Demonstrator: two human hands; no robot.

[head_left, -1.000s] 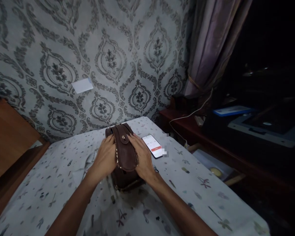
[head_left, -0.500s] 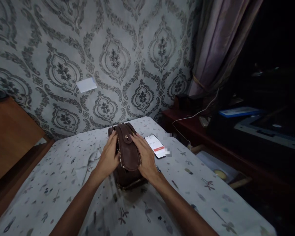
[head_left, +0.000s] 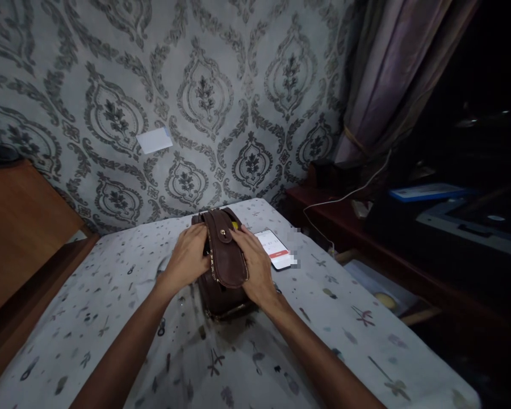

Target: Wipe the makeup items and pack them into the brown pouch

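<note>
A dark brown bag (head_left: 227, 262) with a long rounded flap, a metal clasp and gold-coloured zip edges rests on the patterned white sheet (head_left: 221, 369). Against its left side is my left hand (head_left: 187, 255), fingers bent over the upper edge with the tips partly hidden. My right hand (head_left: 255, 264) presses the right side, its fingers lying along the bag near the clasp. Something small and yellow (head_left: 235, 225) shows at the bag's top right. Just right of my right hand lies a phone (head_left: 276, 250) with a lit screen.
A wooden headboard or cabinet (head_left: 25, 227) stands at the left. Behind the bed is a patterned wall (head_left: 204, 113) with a white card (head_left: 154, 140). At the right are a dark red ledge (head_left: 298, 199), a white cable (head_left: 344, 196), an open drawer (head_left: 383, 289) and a curtain (head_left: 387, 85).
The view has shifted slightly. My left hand's fingers have curled further over the bag's left edge. A yellow patch now shows more clearly beside the clasp, near my right fingers.
</note>
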